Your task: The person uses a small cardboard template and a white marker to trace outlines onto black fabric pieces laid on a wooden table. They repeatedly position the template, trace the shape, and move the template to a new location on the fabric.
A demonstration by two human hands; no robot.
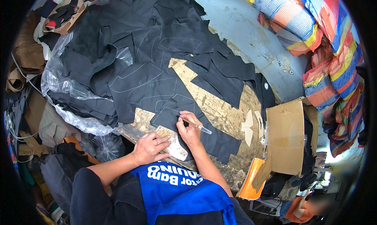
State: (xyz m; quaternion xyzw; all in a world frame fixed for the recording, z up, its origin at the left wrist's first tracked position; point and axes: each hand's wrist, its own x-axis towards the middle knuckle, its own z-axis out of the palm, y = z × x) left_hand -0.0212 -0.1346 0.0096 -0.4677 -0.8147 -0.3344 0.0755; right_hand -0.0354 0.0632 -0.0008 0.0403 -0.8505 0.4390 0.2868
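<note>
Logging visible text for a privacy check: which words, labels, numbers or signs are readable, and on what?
Blue apron: large white lettering, partly readable, not copied here.
Black material: small marks inside pale outlines, too small to read.
No other text is legible.

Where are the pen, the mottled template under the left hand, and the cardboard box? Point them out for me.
Pen (198,126): head view, middle of its shaft.
Mottled template (177,148): head view, its uncovered surface.
Cardboard box (285,136): head view, its broad brown panel.
</note>
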